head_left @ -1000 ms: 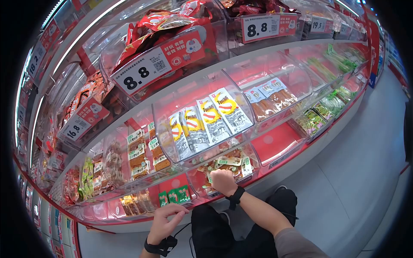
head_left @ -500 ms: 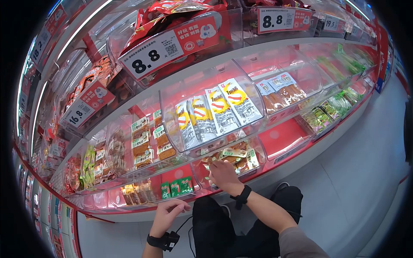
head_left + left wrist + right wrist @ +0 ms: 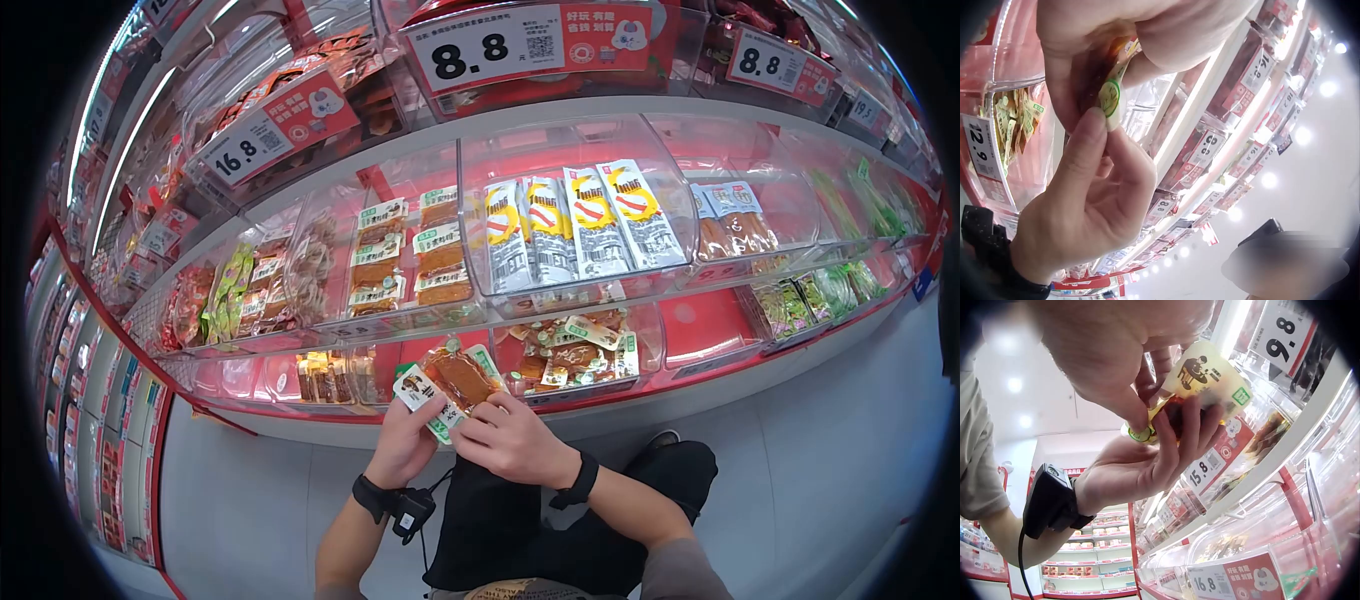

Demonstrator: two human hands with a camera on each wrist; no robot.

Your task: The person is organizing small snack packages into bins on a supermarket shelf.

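A packet of brown food with white and green labels (image 3: 463, 378) is held up between both hands in front of the lower shelf. The left hand (image 3: 405, 443) grips its lower left edge with the thumb over a white label. On the near right side, the right hand (image 3: 515, 440) pinches it. In the left wrist view the right hand's (image 3: 1088, 200) thumb and finger pinch a round green label (image 3: 1109, 98) at the edge. The right wrist view shows the left hand's (image 3: 1129, 472) fingers curled around the packet's printed label (image 3: 1200, 374).
Similar packets (image 3: 580, 350) lie in a clear bin behind the hands. Yellow and white packets (image 3: 600, 225) stand in the bin above. Price signs (image 3: 487, 50) front the upper shelves. A red shelf edge (image 3: 600, 396) runs close beyond the hands.
The right hand has moved from the lower bin to the left with a packet. The left hand has risen and taken hold of it too. The head view has shifted.
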